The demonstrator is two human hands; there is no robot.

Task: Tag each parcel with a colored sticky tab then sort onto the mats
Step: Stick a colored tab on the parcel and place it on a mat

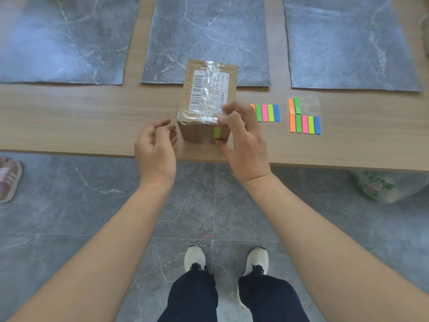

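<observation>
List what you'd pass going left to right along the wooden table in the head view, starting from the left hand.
left hand → cardboard parcel with a yellow-green tab on its near face → right hand → first set of colored sticky tabs → second set of colored sticky tabs

Bare forearms (120,228), dark trousers (195,298), white trainers (195,257) (black laces).

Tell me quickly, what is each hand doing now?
Left hand: open, holding nothing.
Right hand: fingers on the box, not clearly gripping it.
</observation>
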